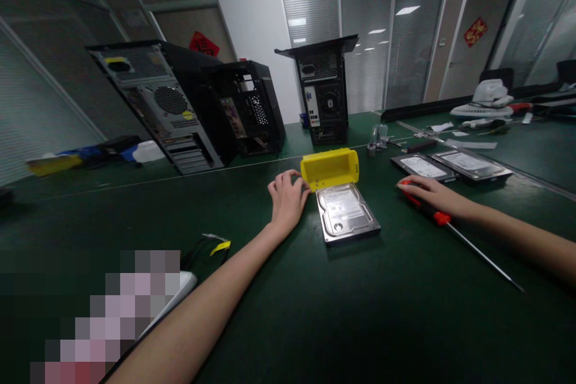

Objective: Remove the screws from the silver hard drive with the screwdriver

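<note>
A yellow plastic parts bin [330, 179] lies on its side, its open mouth facing me, with a few small screws inside. My left hand [288, 197] has its fingers curled at the bin's lower left corner, seemingly pinching its edge; the fingertips are partly hidden. Right in front of the bin, a silver hard drive [345, 213] lies flat, label up. To its right, my right hand [427, 193] is wrapped over the red and black handle of a screwdriver [443, 218]. Its long shaft points down and right, towards me.
Two more hard drives [423, 166] lie behind my right hand. Computer cases [186, 114] stand along the back. Clear bulb-like parts [378, 138] sit behind the bin. A cable with a yellow tag [220, 248] lies left of my left forearm. A white tool [488, 99] is far right.
</note>
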{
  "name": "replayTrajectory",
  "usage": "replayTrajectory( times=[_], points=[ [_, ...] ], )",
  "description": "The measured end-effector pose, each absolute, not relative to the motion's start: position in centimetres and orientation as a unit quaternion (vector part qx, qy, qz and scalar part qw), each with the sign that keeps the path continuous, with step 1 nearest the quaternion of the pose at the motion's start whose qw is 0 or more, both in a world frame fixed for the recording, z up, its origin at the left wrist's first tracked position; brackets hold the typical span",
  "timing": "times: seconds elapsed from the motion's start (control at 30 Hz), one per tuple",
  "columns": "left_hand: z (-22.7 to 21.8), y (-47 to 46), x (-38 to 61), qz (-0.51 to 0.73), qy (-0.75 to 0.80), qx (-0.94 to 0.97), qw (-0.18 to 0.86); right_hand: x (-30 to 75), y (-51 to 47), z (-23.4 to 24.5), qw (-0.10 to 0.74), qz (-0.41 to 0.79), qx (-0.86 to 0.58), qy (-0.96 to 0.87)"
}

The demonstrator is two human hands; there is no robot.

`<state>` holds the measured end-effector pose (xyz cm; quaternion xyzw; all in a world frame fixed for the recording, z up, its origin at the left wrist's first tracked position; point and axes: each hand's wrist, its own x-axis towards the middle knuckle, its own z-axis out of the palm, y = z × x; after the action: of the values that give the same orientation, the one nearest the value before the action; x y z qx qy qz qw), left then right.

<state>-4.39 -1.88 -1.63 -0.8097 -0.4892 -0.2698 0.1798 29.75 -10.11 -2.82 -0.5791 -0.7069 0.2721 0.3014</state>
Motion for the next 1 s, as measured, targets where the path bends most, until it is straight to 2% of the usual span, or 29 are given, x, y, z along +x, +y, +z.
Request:
replayTrajectory(
  times=[0.2,0.43,0.53,0.73,1.0],
  points=[
    [-0.7,-3.0,-3.5,-0.354,-0.501,-0.765,0.196,29.9,-9.9,-3.0,0.297,0.270,-0.580,-0.708],
    [-0.6,-2.6,-3.7,-0.333,-0.474,-0.814,0.030,30.0,-10.0,-2.9,0.295,0.270,-0.584,-0.706],
    [-0.7,-2.0,-4.4,-0.286,-0.452,-0.844,-0.040,30.0,-10.1,-2.8,0.292,0.274,-0.585,-0.706],
    [0.4,-1.3,-5.8,-0.113,-0.321,-0.912,-0.229,30.0,-10.3,-2.7,0.290,0.279,-0.588,-0.701],
    [1.1,-0.8,-6.8,-0.062,-0.267,-0.912,-0.306,30.0,-10.3,-2.6,0.288,0.274,-0.585,-0.707]
  ],
)
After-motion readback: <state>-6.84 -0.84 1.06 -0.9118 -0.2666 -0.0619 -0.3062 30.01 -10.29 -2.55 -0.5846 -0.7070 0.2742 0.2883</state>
